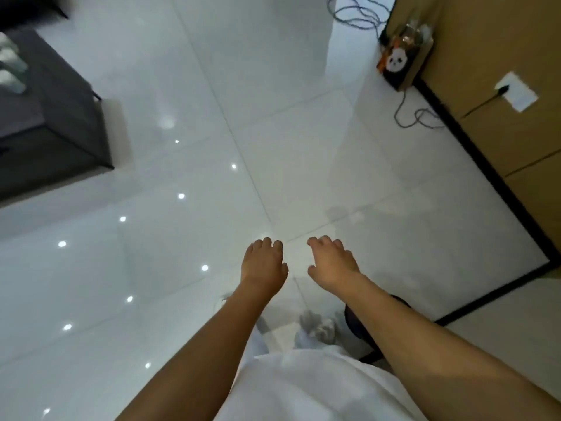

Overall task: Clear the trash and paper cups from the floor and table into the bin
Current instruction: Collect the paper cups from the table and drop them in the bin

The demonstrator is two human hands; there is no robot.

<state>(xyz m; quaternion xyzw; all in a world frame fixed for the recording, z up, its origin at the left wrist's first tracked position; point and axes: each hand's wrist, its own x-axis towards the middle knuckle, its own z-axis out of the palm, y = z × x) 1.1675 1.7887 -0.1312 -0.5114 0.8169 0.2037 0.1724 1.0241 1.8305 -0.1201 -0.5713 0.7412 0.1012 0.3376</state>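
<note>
My left hand [263,262] and my right hand [331,262] reach forward side by side over the glossy white tiled floor [273,132]. Both are palm down with fingers loosely curled, and neither holds anything. A panda-print paper bag [400,63] stuffed with clear wrappers stands on the floor at the far right against the tan wall. On the dark table [51,110] at the far left, pale blurred things [12,65] that may be paper cups stand near its edge. No bin can be made out.
Grey cables [358,10] lie on the floor at the top and loop [419,117] near the wall socket [516,91]. A black skirting strip [485,177] runs along the tan wall. My white clothing, shoes and a dark round object [355,326] are below my arms.
</note>
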